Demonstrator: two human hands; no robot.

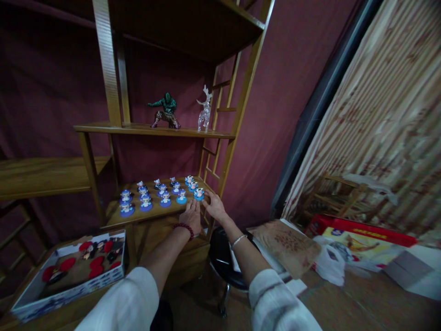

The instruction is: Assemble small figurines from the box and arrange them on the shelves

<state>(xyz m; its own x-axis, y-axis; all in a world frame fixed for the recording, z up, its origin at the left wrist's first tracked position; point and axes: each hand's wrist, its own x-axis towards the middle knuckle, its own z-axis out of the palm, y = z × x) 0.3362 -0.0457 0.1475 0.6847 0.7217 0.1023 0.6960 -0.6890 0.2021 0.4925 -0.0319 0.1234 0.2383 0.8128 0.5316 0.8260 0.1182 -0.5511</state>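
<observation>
At lower left, nearest, an open box (79, 290) holds red-based figurines (96, 272). Farther in, the left hand (191, 218) and right hand (215, 206) are at a blue-based figurine (199, 194), front right on a wooden shelf (113, 216); I cannot tell whether either grips it. Rows of similar figurines (165, 199) stand leftward. Above: a green statuette (167, 105), a clear deer (204, 114).

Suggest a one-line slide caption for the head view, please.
Left hand and right hand near the front-right figurine of several rows on a wooden shelf, below a clear deer ornament.
</observation>
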